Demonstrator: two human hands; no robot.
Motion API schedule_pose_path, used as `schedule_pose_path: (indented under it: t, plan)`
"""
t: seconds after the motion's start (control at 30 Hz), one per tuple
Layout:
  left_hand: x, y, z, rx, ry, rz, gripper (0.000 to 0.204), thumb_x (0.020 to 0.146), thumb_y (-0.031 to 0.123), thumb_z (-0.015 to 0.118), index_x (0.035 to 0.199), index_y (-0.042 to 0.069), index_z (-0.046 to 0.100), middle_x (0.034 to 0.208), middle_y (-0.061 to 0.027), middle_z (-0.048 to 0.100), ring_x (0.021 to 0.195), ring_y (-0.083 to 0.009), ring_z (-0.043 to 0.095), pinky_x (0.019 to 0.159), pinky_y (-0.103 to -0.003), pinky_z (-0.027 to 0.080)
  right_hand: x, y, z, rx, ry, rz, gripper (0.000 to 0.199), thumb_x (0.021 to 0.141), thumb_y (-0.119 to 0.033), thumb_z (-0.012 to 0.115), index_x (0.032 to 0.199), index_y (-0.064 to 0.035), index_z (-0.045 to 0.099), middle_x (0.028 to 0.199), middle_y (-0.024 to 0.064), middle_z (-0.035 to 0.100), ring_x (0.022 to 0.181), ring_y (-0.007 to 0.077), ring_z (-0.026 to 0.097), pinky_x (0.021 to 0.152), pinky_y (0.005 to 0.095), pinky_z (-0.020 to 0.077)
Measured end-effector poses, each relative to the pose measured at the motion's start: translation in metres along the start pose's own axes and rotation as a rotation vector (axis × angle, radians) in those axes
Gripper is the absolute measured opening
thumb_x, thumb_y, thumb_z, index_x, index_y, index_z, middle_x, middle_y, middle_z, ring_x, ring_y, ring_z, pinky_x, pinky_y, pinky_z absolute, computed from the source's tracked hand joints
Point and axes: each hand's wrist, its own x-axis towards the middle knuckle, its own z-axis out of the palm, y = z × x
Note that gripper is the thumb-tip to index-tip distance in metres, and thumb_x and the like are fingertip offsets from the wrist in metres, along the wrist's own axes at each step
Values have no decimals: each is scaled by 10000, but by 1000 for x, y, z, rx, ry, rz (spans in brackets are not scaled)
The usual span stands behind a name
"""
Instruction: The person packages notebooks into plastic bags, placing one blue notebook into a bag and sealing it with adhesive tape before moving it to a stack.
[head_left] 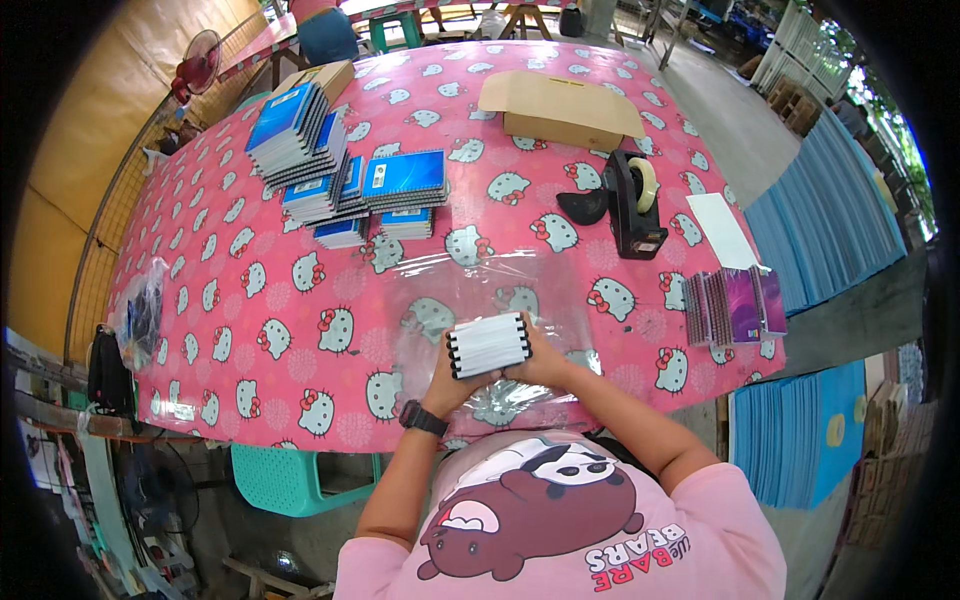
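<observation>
A bundle of small spiral notebooks [490, 345] is held upright between my two hands, its white page edges facing up and black coils along both ends. My left hand [460, 388] wraps the left end and underside. At the right end, my right hand [541, 362] is closed round the bundle, with fingers reaching beneath. Below the notebooks a clear plastic sheet [560, 285] lies spread and wrinkled on the pink patterned tablecloth [280, 290]; whether it is a flat sheet or a bag I cannot tell.
Stacks of blue spiral notebooks [405, 172] stand at the far left. A black tape dispenser [635, 215] and an opened cardboard box [565, 110] sit far right. Purple notebooks [738, 305] and white paper [720, 230] lie near the right edge. Crumpled plastic [145, 310] rests at left.
</observation>
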Motion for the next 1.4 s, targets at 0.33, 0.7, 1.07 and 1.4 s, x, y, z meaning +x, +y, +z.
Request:
schedule_pose_path:
  t: [0.33,0.7,1.07,1.4]
  plan:
    - [21,51,-7,-438,105,-165,615,723,248,776,1185,-22,471,1050,-134,611,909,-187,612,772,-318,512,34,30,-90,-480,208,-82,387,704,-141,661,1081,-77,606,1080,124,610,1104,281,483,938,450,348]
    - [35,39,-13,-98,83,-374,529,767,324,726,1103,-53,566,1026,-146,639,871,-213,635,751,-342,515,47,49,-76,-877,522,-168,96,709,-97,602,798,-98,639,803,49,625,904,238,533,833,400,351]
    - [-8,35,-16,15,72,-12,953,625,309,822,1342,-27,290,1232,-233,497,1177,-303,474,932,-372,423,54,45,-71,-1019,500,-202,65,647,-91,652,702,-106,620,821,25,562,936,246,498,772,398,355]
    - [-17,14,0,566,323,54,984,589,94,746,1414,70,210,1202,-188,518,1047,-389,487,891,-480,379,26,24,-76,-522,514,-187,62,719,-76,628,744,-52,576,867,71,586,860,304,524,771,397,406]
